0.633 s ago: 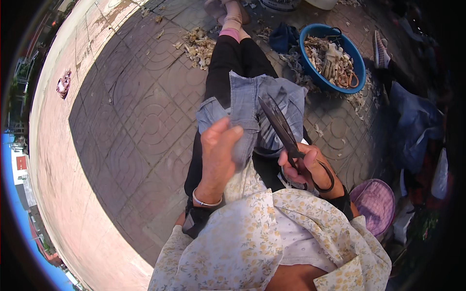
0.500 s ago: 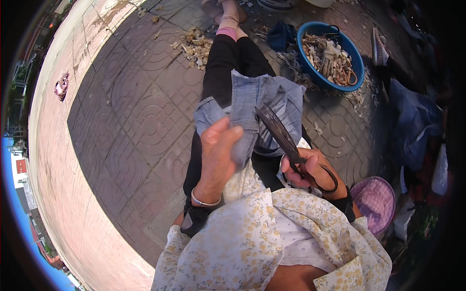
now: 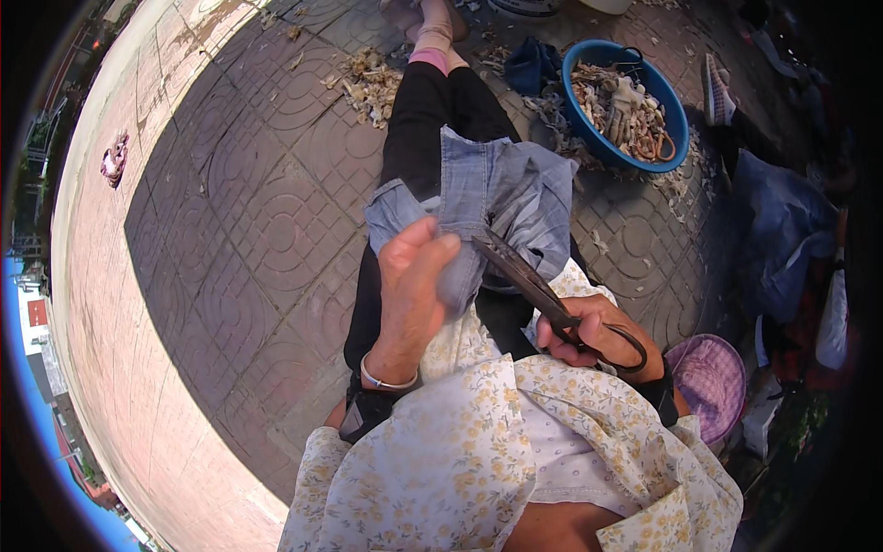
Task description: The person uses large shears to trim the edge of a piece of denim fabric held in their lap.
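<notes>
Blue denim cloth (image 3: 515, 184) with frayed edges lies across my lap over the black trousers. My left hand (image 3: 409, 281) is closed at its lower left part, fingers curled and thumb pressed toward them; part of its grip is hidden. In my right hand (image 3: 602, 331) is a pair of large dark scissors (image 3: 526, 278), with fingers and thumb in the handle loops. The blades point up and left, their tips over the denim near my left thumb and looking almost together. Whether they touch the cloth I cannot tell.
A blue basin (image 3: 679, 110) full of pale scraps, with a glove and orange-handled scissors, stands at the far right. Scraps (image 3: 368, 87) litter the paving beyond my legs. Dark blue cloth (image 3: 532, 66) lies beside the basin. A pink checked hat (image 3: 706, 386) is at my right.
The scissors have swung lower and to the left, their tips closer to my left thumb. My right hand has turned and moved slightly down. My left hand stays nearly in place.
</notes>
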Demonstrator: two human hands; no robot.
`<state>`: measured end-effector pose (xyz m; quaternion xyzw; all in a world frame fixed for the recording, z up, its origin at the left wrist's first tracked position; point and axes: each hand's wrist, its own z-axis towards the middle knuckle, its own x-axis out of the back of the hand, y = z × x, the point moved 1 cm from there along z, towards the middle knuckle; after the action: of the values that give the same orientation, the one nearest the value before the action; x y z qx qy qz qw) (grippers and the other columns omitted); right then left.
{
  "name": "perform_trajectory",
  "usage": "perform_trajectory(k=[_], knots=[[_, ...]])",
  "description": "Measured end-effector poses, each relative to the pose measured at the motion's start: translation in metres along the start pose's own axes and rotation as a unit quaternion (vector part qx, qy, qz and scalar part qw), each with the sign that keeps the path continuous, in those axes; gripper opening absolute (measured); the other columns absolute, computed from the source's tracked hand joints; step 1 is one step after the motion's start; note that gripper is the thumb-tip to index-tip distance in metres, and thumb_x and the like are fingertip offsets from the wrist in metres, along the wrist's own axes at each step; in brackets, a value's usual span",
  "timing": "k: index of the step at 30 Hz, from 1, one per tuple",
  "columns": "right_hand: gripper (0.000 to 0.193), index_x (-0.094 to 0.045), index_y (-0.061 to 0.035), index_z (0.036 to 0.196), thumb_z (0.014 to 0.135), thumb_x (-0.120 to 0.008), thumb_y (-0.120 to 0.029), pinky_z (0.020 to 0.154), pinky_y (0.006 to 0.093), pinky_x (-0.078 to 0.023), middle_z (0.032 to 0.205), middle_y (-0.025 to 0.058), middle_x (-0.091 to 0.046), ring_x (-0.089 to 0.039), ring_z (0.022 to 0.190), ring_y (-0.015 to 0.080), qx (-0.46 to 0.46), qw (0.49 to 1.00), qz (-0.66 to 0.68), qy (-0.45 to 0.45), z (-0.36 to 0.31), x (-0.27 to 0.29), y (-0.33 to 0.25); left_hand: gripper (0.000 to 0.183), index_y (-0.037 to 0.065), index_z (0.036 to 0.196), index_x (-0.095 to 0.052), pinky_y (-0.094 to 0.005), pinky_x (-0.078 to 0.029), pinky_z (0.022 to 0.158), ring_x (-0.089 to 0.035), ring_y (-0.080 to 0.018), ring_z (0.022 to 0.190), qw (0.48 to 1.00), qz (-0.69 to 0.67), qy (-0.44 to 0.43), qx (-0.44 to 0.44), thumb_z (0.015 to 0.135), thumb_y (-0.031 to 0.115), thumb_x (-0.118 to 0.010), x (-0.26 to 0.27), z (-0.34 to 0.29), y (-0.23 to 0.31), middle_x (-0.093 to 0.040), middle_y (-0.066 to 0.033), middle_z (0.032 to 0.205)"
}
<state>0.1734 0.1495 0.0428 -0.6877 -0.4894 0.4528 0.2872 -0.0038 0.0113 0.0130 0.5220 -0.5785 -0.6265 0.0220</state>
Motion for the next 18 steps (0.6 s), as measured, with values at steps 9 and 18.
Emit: perform_trajectory(k=[9,18], knots=[[0.069,-0.059,-0.0028,0.093,0.081,-0.043,-0.069,0.045,0.0179,-0.024,0.063,-0.0028,-0.046,-0.037,0.052,0.0025,-0.018,1.0,-0.01,-0.014,0.0,-0.0034,-0.0069,0.015,-0.002,0.092,-0.058,-0.0233,-0.046,0.074,-0.058,-0.0098,0.076,1.0,0.005,0.005,-0.011,0.079,0.001,-0.051,-0.0041,-0.0012,0.002,-0.063,-0.0069,0.089],[0.068,-0.058,-0.0022,0.093,0.083,-0.042,-0.067,0.043,0.0186,-0.025,0.062,-0.0018,-0.046,-0.038,0.051,0.003,-0.001,1.0,0.002,-0.018,0.0009,-0.0022,0.0003,0.017,-0.004,0.094,-0.058,-0.0228,-0.046,0.074,-0.059,-0.0097,0.078,1.0,0.004,-0.009,-0.008,0.08,0.002,-0.05,-0.0038,-0.002,0.0024,-0.064,-0.0078,0.09]])
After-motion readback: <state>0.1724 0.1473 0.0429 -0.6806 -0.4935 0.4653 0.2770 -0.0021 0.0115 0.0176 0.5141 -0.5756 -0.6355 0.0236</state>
